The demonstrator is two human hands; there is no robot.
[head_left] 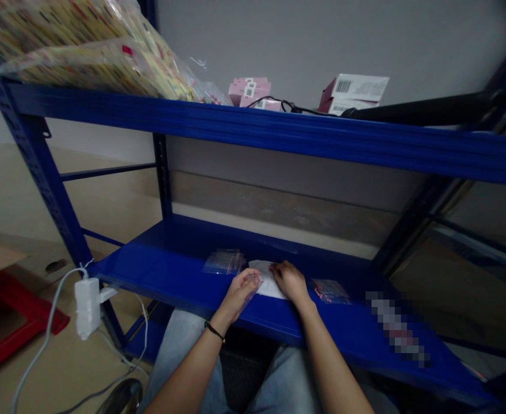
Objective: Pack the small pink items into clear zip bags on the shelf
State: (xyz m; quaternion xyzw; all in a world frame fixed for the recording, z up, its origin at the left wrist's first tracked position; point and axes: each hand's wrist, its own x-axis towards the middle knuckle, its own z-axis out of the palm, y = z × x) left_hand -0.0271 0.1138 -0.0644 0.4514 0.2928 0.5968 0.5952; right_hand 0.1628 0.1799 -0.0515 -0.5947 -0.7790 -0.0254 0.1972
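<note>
My left hand (241, 289) is closed at the near left side of a white sheet or shallow dish (271, 287), its fingers pinching what looks like a small clear plastic bag (255, 278). Over the white surface, my right hand (291, 279) has its fingers bent down and drawn together. Small dark reddish bits show by those fingertips, too small to name. Left of the hands lies a pile of clear plastic bags (223, 261). To the right sits a clear bag with small pink pieces (329, 291).
The work surface is a blue metal shelf (158, 264). Above it, an upper blue beam (253, 129) carries bulky bags of yellowish packets (84, 63), pink boxes (250, 89) and white boxes (359, 89). A white power strip (87, 307) with cables hangs at the left, near a red stool (15, 316).
</note>
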